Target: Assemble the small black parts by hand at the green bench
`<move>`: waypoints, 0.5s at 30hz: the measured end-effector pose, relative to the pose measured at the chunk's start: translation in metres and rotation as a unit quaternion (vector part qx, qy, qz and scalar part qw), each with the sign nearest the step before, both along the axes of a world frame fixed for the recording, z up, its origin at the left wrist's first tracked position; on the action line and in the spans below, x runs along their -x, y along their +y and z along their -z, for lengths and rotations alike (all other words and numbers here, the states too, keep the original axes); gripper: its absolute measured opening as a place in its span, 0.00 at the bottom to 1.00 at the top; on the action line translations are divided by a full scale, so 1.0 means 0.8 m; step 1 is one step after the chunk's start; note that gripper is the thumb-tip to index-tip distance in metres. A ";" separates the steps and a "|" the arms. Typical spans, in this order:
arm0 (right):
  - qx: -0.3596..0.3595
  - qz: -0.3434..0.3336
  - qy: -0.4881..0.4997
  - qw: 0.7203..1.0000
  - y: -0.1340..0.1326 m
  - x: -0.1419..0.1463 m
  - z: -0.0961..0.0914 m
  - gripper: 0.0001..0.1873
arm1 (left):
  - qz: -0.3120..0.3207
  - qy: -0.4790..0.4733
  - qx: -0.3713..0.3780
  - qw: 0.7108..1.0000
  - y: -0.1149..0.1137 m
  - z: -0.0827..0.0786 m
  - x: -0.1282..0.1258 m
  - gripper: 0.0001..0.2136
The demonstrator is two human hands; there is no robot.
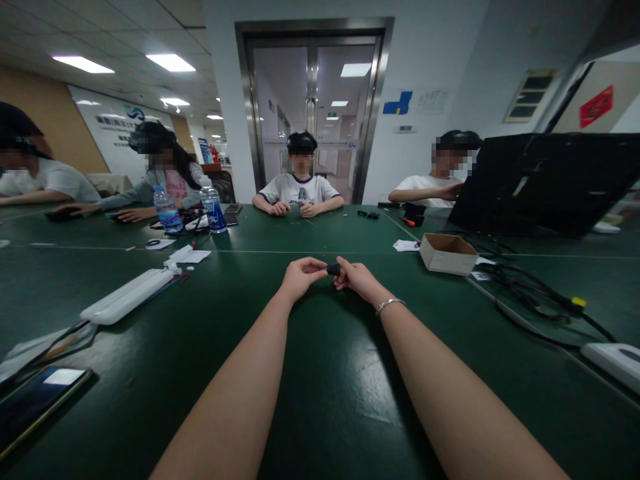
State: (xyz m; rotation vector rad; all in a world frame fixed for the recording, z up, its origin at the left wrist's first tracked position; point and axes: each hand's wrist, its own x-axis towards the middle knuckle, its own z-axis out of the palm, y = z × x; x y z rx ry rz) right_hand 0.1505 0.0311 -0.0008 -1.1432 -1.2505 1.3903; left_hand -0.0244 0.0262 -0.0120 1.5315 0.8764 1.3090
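Observation:
Between my two hands, just above the green table [330,373], is a small black piece [333,269], too small to name its kind. My left hand [303,277] pinches its left end between thumb and fingers. My right hand [356,277], with a silver bracelet at the wrist, grips the other end, its fingers curled in and the thumb on top. Part of the black piece is hidden by the fingers.
Left lie a white power strip [127,297] and a phone [40,407]; two bottles [214,210] stand beyond. At right are an open cardboard box [447,253], black cables [540,293] and a monitor [540,180]. Several people sit around, one person [300,187] directly opposite.

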 end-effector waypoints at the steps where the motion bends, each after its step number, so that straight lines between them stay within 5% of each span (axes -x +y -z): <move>1: 0.005 -0.003 0.007 1.000 -0.002 0.000 -0.002 0.24 | -0.007 0.001 0.000 1.000 0.000 0.000 0.000 0.16; 7: -0.008 -0.081 0.066 0.994 -0.015 -0.010 -0.012 0.06 | -0.024 0.005 -0.004 1.000 0.001 0.000 0.000 0.15; 12: -0.006 -0.078 0.064 0.995 -0.012 -0.012 -0.006 0.06 | -0.016 0.008 -0.001 1.000 -0.001 -0.001 0.001 0.16; 15: 0.007 -0.054 0.050 0.997 -0.008 -0.008 -0.004 0.14 | -0.002 0.005 -0.004 1.000 -0.002 -0.002 0.001 0.17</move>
